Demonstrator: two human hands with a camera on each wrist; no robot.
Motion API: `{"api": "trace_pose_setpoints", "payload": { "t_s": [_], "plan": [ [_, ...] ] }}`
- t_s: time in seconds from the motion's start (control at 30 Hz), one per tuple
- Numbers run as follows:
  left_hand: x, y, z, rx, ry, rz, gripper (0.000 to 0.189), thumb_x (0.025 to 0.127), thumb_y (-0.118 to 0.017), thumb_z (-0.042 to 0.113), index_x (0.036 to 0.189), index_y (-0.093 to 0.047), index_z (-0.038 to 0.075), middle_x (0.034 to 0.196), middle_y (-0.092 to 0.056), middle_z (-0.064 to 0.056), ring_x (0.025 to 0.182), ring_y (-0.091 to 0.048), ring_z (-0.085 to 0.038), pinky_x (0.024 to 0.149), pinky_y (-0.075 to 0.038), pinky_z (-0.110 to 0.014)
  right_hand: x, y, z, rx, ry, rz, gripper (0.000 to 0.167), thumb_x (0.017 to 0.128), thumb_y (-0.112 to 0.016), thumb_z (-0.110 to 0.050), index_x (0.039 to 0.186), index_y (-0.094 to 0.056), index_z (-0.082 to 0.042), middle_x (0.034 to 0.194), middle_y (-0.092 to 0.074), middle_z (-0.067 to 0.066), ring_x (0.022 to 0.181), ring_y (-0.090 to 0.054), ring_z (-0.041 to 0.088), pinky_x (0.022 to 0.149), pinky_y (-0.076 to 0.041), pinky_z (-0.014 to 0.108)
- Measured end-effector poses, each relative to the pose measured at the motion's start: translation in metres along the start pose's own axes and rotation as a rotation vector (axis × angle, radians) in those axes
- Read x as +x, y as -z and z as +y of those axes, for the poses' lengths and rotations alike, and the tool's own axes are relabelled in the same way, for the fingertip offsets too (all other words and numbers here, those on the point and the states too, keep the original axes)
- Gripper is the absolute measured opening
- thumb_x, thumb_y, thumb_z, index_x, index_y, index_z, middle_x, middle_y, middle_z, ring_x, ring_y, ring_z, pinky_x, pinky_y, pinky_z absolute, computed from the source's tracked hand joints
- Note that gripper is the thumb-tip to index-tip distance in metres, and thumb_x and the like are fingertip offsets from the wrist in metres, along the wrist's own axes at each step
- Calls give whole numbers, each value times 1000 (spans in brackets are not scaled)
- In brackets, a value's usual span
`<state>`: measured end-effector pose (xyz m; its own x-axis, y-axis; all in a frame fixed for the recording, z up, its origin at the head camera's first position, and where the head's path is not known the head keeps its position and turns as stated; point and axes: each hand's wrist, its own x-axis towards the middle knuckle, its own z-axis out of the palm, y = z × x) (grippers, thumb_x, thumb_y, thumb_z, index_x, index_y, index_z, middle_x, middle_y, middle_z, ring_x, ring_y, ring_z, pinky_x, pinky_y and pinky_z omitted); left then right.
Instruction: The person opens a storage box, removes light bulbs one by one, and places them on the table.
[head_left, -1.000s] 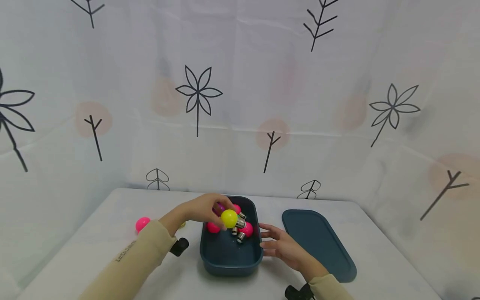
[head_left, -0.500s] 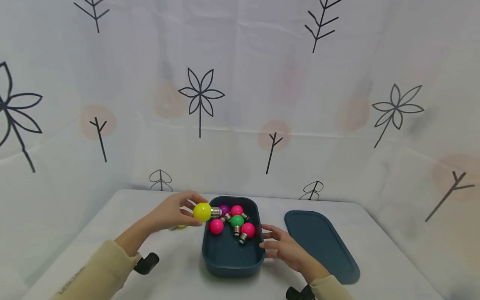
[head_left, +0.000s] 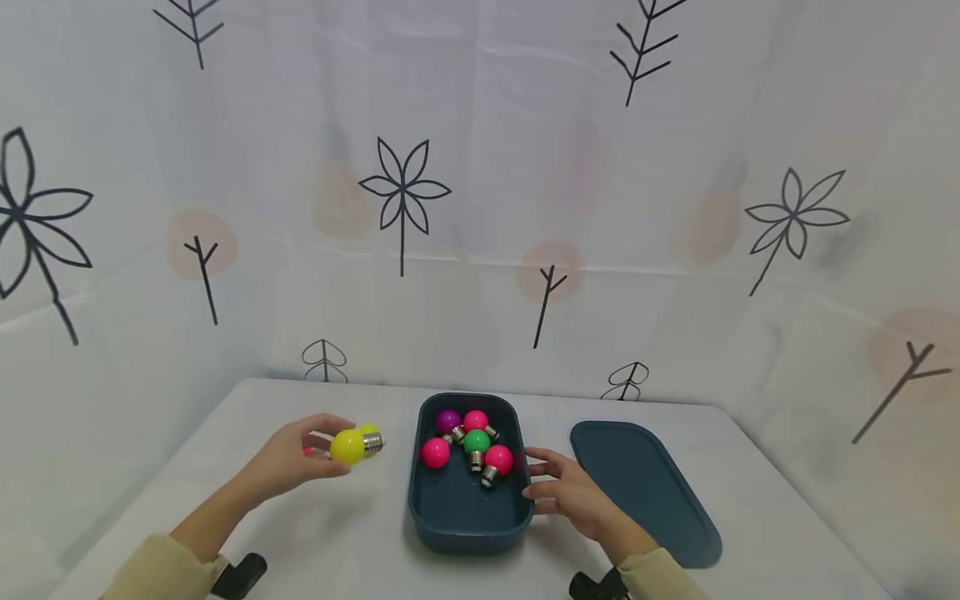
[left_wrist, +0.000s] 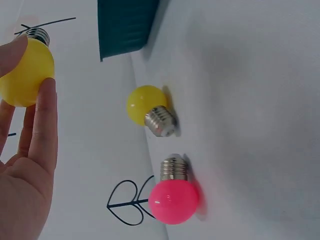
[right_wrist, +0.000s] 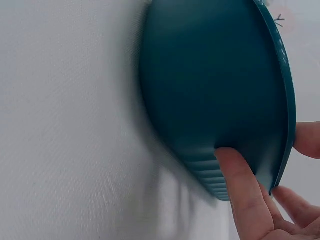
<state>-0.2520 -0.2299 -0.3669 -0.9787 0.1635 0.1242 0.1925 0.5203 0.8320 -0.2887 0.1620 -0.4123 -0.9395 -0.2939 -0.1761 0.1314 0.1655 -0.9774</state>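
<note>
My left hand [head_left: 288, 458] pinches a yellow light bulb [head_left: 347, 447] by its round glass, left of the dark blue box [head_left: 468, 510]. The bulb's metal screw base points toward the box. Beyond it on the table lies a second yellow bulb [left_wrist: 144, 104], beside a pink bulb [left_wrist: 174, 201] that my hand mostly hides in the head view. Inside the box sit a purple bulb [head_left: 448, 421], a green bulb [head_left: 476, 442] and several pink bulbs [head_left: 436, 452]. At the box's right side, my right hand [head_left: 573, 496] rests its fingers [right_wrist: 240, 182] against the outer wall and rim.
A flat dark blue lid [head_left: 645, 492] lies on the white table [head_left: 360, 533] to the right of the box. Behind the table hangs a pale cloth [head_left: 480, 208] printed with plants. Dark wrist cameras [head_left: 240, 575] sit on both wrists.
My left hand has moved left and down, from over the box to above the table, carrying the yellow bulb out. My right hand keeps its place at the box.
</note>
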Motion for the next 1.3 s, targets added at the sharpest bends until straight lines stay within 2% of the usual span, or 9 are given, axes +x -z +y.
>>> {"api": "trace_pose_setpoints", "payload": {
  "t_s": [0.17, 0.37, 0.67, 0.8, 0.93, 1.13, 1.3],
  "plan": [
    [1, -5, -20, 41, 55, 35, 55, 66, -83, 14, 116, -60, 9, 113, -60, -8, 98, -59, -26, 77, -53, -37, -3, 1, -2, -17, -4, 22, 65, 80, -63, 4, 139, -36, 2, 122, -49, 24, 93, -61, 28, 73, -54, 42],
    [2, -9, -34, 121, 136, 79, 56, 65, -84, 11, 116, -60, 8, 115, -60, -12, 96, -60, -26, 77, -53, -40, -7, 2, -2, -26, -10, 25, 65, 79, -63, 6, 138, -38, 2, 121, -49, 24, 90, -61, 25, 73, -54, 41],
    [5, -9, -54, 179, 157, 113, 56, 65, -83, 12, 115, -60, 3, 109, -62, -15, 95, -60, -29, 80, -51, -42, -13, 4, 0, -32, -29, 17, 63, 80, -63, 5, 138, -38, 1, 121, -50, 23, 91, -60, 25, 74, -54, 41],
    [7, -10, -59, 218, 200, 111, 56, 65, -83, 12, 116, -61, 4, 112, -61, -14, 98, -59, -30, 83, -49, -45, -14, 6, 1, -39, -36, 19, 64, 80, -63, 5, 139, -37, 1, 121, -50, 23, 91, -60, 26, 74, -54, 42],
    [8, -11, -62, 243, 226, 105, 56, 65, -82, 9, 117, -61, 4, 113, -61, -15, 97, -58, -30, 80, -50, -45, -15, 7, 1, -42, -40, 17, 65, 80, -64, 4, 139, -37, 0, 122, -49, 23, 92, -60, 26, 75, -54, 42],
    [10, -14, -68, 208, 262, 106, 57, 65, -81, 6, 118, -60, 4, 112, -60, -13, 95, -58, -26, 78, -51, -42, -16, 8, 1, -42, -40, 13, 65, 80, -64, 4, 139, -37, 0, 121, -49, 23, 92, -60, 26, 74, -54, 42],
    [11, -15, -70, 192, 260, 106, 58, 64, -82, 5, 117, -60, 4, 110, -61, -12, 95, -58, -26, 78, -51, -41, -18, 8, 0, -40, -37, 10, 65, 80, -63, 4, 139, -36, 1, 121, -49, 23, 92, -60, 26, 74, -54, 42]
  ]
}}
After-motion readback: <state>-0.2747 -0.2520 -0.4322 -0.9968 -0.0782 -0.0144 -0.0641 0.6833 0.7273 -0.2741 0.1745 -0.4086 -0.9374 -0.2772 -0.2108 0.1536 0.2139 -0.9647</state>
